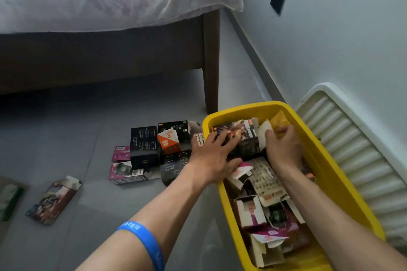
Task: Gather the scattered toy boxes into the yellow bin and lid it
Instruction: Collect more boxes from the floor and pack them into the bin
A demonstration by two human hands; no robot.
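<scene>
both in the yellow bin (343, 174): left hand (211, 156) spread flat, right hand (284, 147) gripping a flap, settling a dark toy box (240, 136) at twelve o'clock to pack tight.

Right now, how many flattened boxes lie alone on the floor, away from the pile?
1: the flattened box at lower left. Another object at the left edge is too blurred to identify.
</scene>
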